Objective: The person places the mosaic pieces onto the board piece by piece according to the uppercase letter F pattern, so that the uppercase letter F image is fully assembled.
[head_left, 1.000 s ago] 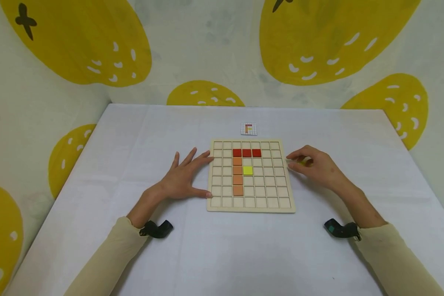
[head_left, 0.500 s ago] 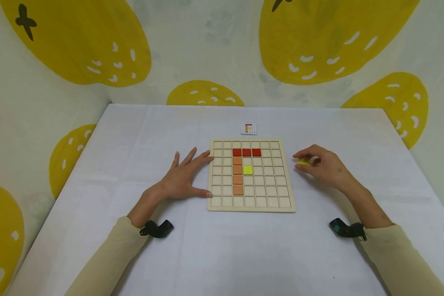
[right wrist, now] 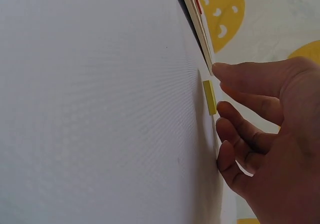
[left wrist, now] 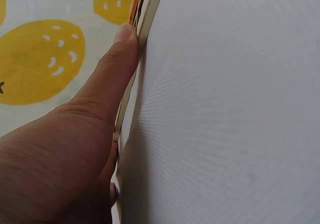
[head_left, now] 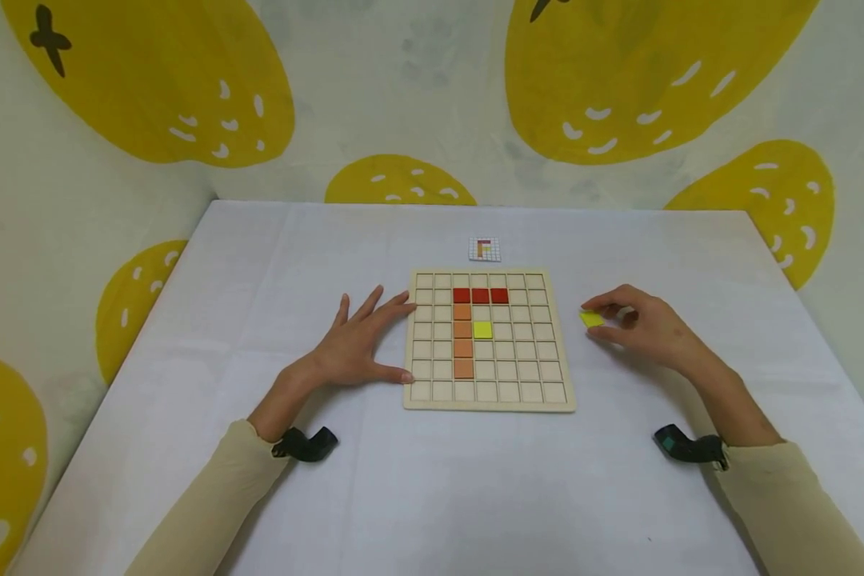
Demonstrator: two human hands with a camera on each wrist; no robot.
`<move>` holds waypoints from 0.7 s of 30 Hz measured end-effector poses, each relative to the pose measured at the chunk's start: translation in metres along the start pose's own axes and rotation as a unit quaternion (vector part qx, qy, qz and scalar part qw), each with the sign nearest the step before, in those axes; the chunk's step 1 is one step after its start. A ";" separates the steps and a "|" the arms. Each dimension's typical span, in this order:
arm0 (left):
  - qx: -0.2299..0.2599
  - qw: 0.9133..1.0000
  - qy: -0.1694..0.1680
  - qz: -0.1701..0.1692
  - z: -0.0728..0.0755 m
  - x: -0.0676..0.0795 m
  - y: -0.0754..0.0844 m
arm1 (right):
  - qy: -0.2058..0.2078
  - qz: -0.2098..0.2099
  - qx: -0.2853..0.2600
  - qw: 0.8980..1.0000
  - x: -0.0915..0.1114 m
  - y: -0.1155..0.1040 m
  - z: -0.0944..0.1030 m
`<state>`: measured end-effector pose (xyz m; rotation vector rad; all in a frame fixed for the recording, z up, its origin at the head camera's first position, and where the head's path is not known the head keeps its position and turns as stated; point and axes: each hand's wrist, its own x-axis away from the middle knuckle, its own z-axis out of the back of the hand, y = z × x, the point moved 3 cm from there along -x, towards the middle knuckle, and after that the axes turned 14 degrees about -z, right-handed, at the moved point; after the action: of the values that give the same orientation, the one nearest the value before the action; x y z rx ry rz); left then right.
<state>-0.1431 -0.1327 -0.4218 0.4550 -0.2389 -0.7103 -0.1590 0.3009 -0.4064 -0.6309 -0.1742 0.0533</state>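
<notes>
In the head view, my left hand [head_left: 349, 344] spreads its fingers along the left side of a wooden grid board [head_left: 490, 402], fingertips and thumb touching the edge; the left wrist view shows the thumb [left wrist: 107, 76] against that edge. A loose yellow square tile [head_left: 592, 318] lies flat on the table right of the board. Around it, my right hand [head_left: 641, 324] has thumb and forefinger apart, not pinching the tile. On the board lie a row of red tiles [head_left: 480, 296], a column of orange tiles [head_left: 463, 349] and one yellow tile [head_left: 482, 330].
Behind the board lies a small printed grid card [head_left: 485, 250] with a coloured pattern. A white cloth [head_left: 446, 488] covers the table, whose far edge meets a patterned backdrop. Each wrist carries a black camera, such as the right wrist camera [head_left: 687, 444].
My right hand has drawn back to the right, baring the yellow tile that its fingers partly hid. That tile stays in about the same place. The left hand has not moved.
</notes>
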 end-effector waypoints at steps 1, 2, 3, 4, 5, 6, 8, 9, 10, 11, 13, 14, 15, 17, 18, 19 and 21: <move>0.000 1.000 0.001 -0.001 0.000 0.000 0.000 | -0.003 0.000 0.002 1.000 0.000 0.001 0.000; 0.000 1.000 0.001 -0.001 0.000 0.000 0.000 | -0.008 0.000 0.004 1.000 0.001 0.001 0.000; 0.001 1.000 0.002 -0.001 0.000 0.000 0.000 | -0.013 0.001 0.004 1.000 0.002 0.001 0.001; 0.001 1.000 0.003 -0.002 0.000 0.000 0.000 | -0.018 0.002 0.006 1.000 0.002 0.002 0.001; 0.002 1.000 0.004 -0.003 -0.001 0.000 0.000 | -0.023 0.004 0.007 1.000 0.003 0.002 0.002; 0.004 1.000 0.005 -0.004 -0.001 0.000 0.000 | -0.029 0.007 0.007 1.000 0.003 0.002 0.003; 0.006 1.000 0.007 -0.007 -0.001 -0.001 0.000 | -0.036 0.018 0.006 0.999 0.005 0.002 0.004; 0.007 1.000 0.006 -0.008 -0.002 -0.001 0.000 | -0.040 0.026 0.004 0.999 0.005 0.003 0.004; 0.007 1.000 0.006 -0.009 -0.002 -0.001 0.000 | -0.041 0.034 0.003 0.999 0.006 0.003 0.005; 0.006 1.000 0.005 -0.009 -0.002 -0.001 0.000 | -0.044 0.043 0.000 0.998 0.007 0.003 0.005; 0.001 1.000 0.002 -0.007 -0.002 -0.002 -0.001 | -0.044 0.060 -0.006 0.997 0.007 0.004 0.006; 0.000 1.000 0.000 -0.004 -0.002 -0.002 -0.001 | -0.043 0.067 -0.007 0.997 0.007 0.004 0.005; -0.002 1.000 -0.001 -0.003 -0.002 -0.002 -0.002 | -0.041 0.072 -0.008 0.996 0.006 0.005 0.005; -0.005 1.000 -0.002 -0.002 -0.002 -0.001 -0.002 | -0.037 0.077 -0.007 0.996 0.005 0.006 0.004; -0.004 1.000 -0.002 -0.002 -0.002 -0.001 -0.002 | -0.035 0.075 -0.007 0.996 0.004 0.006 0.004; -0.003 1.000 -0.001 -0.003 -0.001 -0.001 -0.002 | -0.034 0.075 -0.005 0.997 0.004 0.007 0.004; -0.001 1.000 0.002 -0.004 -0.001 0.000 -0.002 | -0.032 0.067 -0.005 0.997 0.003 0.007 0.004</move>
<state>-0.1439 -0.1333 -0.4234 0.4549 -0.2324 -0.7185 -0.1567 0.3088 -0.4069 -0.6503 -0.1932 0.2015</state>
